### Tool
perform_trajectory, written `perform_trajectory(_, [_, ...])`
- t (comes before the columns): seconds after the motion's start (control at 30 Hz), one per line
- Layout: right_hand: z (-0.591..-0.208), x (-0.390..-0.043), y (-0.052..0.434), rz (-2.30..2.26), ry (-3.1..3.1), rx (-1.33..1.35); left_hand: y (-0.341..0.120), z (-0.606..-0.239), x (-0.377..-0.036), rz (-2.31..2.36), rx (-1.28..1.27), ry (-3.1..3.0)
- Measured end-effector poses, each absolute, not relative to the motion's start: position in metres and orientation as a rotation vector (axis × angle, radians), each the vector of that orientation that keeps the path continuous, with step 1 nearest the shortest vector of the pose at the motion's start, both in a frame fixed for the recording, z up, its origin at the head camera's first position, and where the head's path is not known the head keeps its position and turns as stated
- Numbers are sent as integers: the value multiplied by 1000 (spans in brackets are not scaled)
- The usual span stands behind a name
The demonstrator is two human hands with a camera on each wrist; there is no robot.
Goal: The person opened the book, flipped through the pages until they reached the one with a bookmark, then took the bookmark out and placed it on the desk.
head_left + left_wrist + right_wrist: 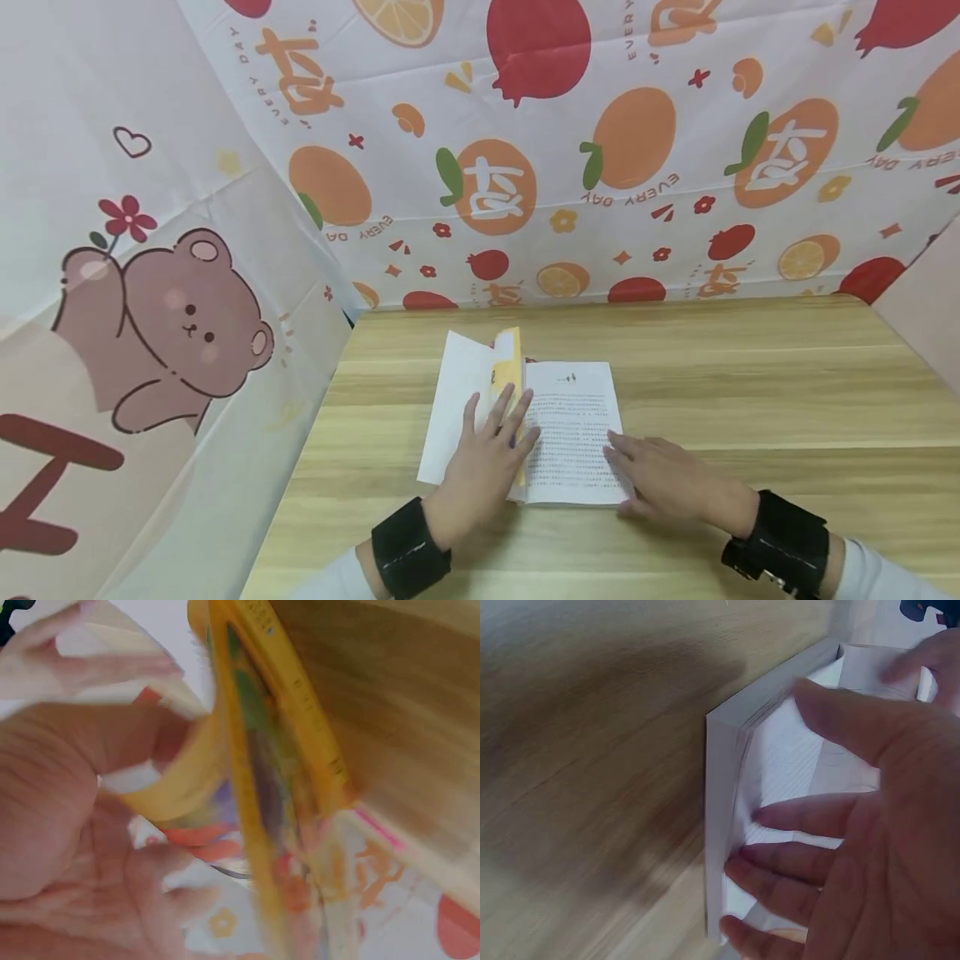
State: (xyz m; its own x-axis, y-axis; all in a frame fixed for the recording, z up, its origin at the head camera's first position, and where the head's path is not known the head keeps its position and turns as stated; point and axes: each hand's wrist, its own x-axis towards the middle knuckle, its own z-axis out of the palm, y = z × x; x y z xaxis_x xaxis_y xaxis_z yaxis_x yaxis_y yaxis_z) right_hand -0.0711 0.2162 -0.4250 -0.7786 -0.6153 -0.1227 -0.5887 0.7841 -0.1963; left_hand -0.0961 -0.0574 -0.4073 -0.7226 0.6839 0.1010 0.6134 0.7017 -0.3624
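Observation:
A thick book (573, 417) lies spread on the wooden table, a printed page facing up on its right side. To the left of the spine stand a white leaf (453, 400) and a yellow flap (507, 354). Over that flap and leaf my left hand (483, 467) rests with fingers spread. The left wrist view shows the yellow cover (300, 712) tilted up beside the fingers, blurred. My right hand (663, 475) lies at the page's right edge, fingers extended. In the right wrist view its fingertips touch the page edge above the thick page block (724, 772).
The wooden table (787, 400) extends to both sides of the book. Behind it hangs a fruit-print cloth (637, 242), and a cloth with a bear print (187, 317) hangs at the left. Both wrists wear black bands (411, 546).

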Motion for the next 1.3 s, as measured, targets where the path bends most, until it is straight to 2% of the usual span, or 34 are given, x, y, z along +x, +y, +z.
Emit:
perform_trajectory(0.17, [-424,-72,212,-131,2794,-936,-60,-413,-105,583,-1131,-2823])
perform_trajectory(0.43, [-422,-78,204,24,2873,-1017,-57,-411,-120,231,-1129,-3142])
perform_trajectory(0.9, [-419,-88,204,-129,2846,-952,-60,-413,-127,82,-1016,-3252])
perform_trajectory(1.3, [-420,-93,204,-162,2835,-915,-61,-415,-128,51,-1015,-3262])
